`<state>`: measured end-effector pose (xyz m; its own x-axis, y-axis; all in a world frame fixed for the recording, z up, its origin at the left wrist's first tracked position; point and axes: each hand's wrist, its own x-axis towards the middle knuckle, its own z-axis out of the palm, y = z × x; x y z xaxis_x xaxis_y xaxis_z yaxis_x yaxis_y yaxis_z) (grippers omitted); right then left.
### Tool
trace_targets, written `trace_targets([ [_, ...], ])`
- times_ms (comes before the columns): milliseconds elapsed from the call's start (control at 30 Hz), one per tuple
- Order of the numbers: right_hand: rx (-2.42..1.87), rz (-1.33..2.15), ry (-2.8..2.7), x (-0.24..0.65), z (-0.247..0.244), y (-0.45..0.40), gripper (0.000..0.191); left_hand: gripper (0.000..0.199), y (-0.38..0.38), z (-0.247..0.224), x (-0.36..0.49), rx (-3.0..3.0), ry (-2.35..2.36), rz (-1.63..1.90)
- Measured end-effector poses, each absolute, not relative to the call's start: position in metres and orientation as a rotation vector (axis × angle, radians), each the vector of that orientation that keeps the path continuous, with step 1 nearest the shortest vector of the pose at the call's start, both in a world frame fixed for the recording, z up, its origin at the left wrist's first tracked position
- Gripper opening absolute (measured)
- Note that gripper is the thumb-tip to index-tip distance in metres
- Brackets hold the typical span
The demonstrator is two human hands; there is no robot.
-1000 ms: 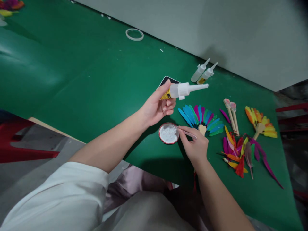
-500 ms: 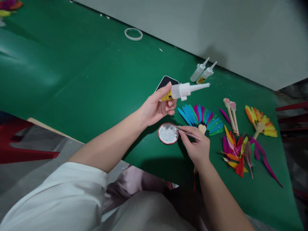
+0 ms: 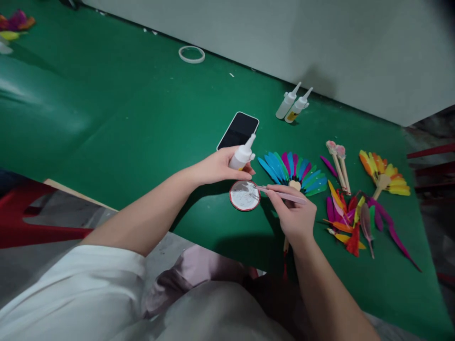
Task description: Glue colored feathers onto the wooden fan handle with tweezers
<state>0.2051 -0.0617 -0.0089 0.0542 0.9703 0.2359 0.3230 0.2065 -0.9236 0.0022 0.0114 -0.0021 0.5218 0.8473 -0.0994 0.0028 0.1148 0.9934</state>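
My left hand (image 3: pixel 222 166) is closed around a white glue bottle (image 3: pixel 242 156) with a yellow label, its long nozzle pointing up and slightly right. Pinched in my right hand (image 3: pixel 295 215) is a pair of pink tweezers (image 3: pixel 284 194), the tips over a small round dish (image 3: pixel 245 208) with a red rim. White material with a rough surface fills the dish; I cannot tell what it is. Just behind my right hand lies a fan of blue, green and purple feathers (image 3: pixel 280 168) with a wooden handle, partly hidden by that hand.
A phone (image 3: pixel 238 130) lies behind my left hand. Two more glue bottles (image 3: pixel 293 106) stand near the wall, with a tape ring (image 3: pixel 192 60) farther left. To the right are loose feathers (image 3: pixel 343 215), two wooden sticks (image 3: pixel 340 166) and a yellow-orange feather fan (image 3: pixel 384 175).
My left hand has lowered and turned the glue bottle from lying sideways to nearly upright, uncovering more of the phone. The tweezers stay over the dish, now held at a flatter angle.
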Motion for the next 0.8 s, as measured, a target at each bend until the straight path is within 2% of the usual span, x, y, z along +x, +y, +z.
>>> trace_targets([
  [167, -1.288, 0.765, -1.472, 0.2050, -0.0070, -0.0613, 0.007, 0.035, 0.0036, 0.0019, 0.0099, 1.486, 0.767, 0.630],
  [300, -1.291, 0.737, -1.509, 0.2050, -0.0062, -0.0618, 0.008, 0.028, 0.0050, 0.0000, 0.0120, 1.536, 0.773, 0.635],
  [800, -1.281, 0.753, -1.564, 0.2080, -0.0047, -0.0624, 0.009, 0.024, 0.0055, 0.0057, 0.0070, 1.621, 0.801, 0.614],
])
